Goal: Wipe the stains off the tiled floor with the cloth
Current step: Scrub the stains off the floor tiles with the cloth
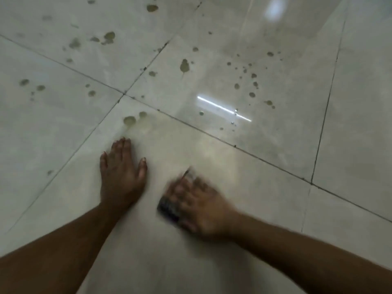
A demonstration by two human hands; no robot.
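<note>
Glossy, smooth tiled floor (pixel 275 134)

The right hand (pixel 197 206) is smeared by motion, so how its fingers lie cannot be told. Most of the dark cloth (pixel 168 207) is hidden under it; only a blurred edge shows at its left. Both forearms are cut off by the near edge. The far stains (pixel 152 8) are soft, and the floor (pixel 350 124) runs past every edge.
</note>
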